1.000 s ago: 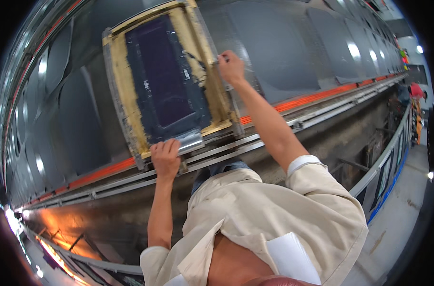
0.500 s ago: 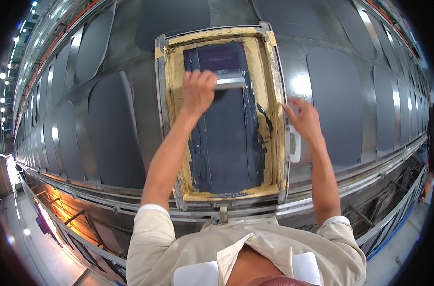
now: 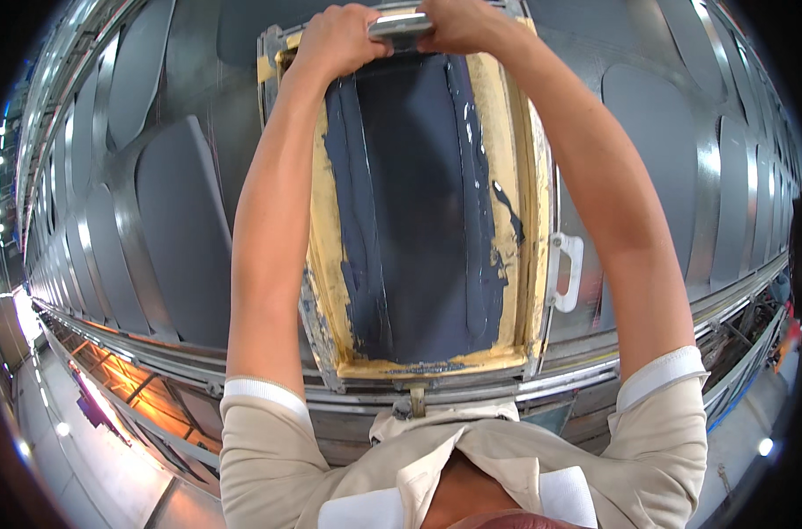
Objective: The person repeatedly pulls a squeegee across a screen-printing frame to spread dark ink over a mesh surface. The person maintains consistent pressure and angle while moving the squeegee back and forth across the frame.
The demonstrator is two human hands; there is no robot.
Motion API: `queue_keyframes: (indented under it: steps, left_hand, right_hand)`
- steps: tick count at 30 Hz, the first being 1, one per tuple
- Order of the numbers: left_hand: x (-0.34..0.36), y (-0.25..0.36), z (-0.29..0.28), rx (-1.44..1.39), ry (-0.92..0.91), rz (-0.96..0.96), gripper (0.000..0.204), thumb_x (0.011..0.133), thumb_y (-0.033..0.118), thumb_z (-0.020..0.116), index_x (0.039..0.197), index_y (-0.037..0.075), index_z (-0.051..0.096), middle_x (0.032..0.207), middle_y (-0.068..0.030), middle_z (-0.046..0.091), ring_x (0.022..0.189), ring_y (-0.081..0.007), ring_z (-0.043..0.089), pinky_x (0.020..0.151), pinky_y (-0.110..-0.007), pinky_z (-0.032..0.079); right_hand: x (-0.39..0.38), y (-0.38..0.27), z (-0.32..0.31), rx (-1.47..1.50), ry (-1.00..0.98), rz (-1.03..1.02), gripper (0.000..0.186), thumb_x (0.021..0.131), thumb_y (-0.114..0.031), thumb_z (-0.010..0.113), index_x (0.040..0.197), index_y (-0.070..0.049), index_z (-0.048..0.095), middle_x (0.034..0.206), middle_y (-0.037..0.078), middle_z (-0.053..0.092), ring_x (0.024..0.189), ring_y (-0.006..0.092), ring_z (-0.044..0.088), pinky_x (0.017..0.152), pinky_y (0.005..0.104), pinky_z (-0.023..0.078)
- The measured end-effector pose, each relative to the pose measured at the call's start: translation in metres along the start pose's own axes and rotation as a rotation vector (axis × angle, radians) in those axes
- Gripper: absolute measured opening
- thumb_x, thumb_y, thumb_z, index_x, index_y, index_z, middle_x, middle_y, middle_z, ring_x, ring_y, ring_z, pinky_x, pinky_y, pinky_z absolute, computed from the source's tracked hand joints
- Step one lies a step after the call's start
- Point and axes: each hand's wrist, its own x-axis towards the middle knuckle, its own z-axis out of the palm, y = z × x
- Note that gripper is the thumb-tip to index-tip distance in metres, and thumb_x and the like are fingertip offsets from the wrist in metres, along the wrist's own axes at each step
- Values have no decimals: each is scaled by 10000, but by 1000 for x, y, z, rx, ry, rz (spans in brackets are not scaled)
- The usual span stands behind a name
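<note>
My left hand point(image 3: 339, 40) and my right hand point(image 3: 467, 26) are closed on either end of a silver squeegee point(image 3: 398, 26), at the far end of a screen-printing frame point(image 3: 520, 326) with yellowed, crusted edges. Dark grey ink point(image 3: 410, 212) covers the screen below the squeegee, in thicker glossy streaks along both long sides and in smears on the yellow margin. A white handle point(image 3: 573, 269) sticks out from the frame's right side, beside my right forearm.
Flat grey cut panels point(image 3: 176, 220) lie in rows on the long metal table point(image 3: 582, 317) to left and right. A metal rail point(image 3: 542, 383) runs along the near edge, above an underframe with an orange glow point(image 3: 141, 379) at lower left.
The squeegee has travelled from the near end to the far end, leaving grey over the purple area. My right hand has left the frame's side and taken hold of it. The view has straightened.
</note>
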Motion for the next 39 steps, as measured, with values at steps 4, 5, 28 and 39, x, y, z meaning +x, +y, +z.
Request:
queue_keyframes:
  steps: [4, 5, 28, 39]
  left_hand:
    - [-32, 11, 5, 17, -7, 65, 327, 715, 300, 817, 941, 69, 767, 928, -223, 740, 931, -403, 713, 873, -496, 558]
    - [-51, 19, 8, 3, -29, 59, 307, 726, 308, 818, 941, 94, 769, 916, -198, 741, 917, -391, 712, 845, -486, 555]
    - [-275, 126, 22, -104, 54, 101, 87, 750, 191, 776, 808, 168, 715, 787, -29, 671, 809, -227, 665, 824, -412, 412]
    - [4, 4, 1, 114, 74, 94, 309, 758, 362, 833, 987, 161, 777, 895, -136, 756, 894, -355, 719, 819, -461, 556]
  right_hand:
    - [-23, -8, 11, -48, -28, 31, 234, 723, -233, 768, 861, -43, 775, 873, 225, 743, 848, 401, 733, 762, 497, 580]
    - [-35, -15, 15, -84, -25, 25, 233, 725, -235, 769, 860, -45, 773, 864, 225, 741, 839, 402, 732, 757, 497, 579]
    - [-273, -122, 52, 71, 41, -78, 145, 739, -151, 795, 816, -95, 686, 776, 109, 707, 850, 329, 682, 851, 444, 486]
    - [0, 11, -8, 39, -19, 57, 272, 783, -249, 827, 1009, -108, 773, 903, 170, 757, 863, 366, 728, 790, 463, 578]
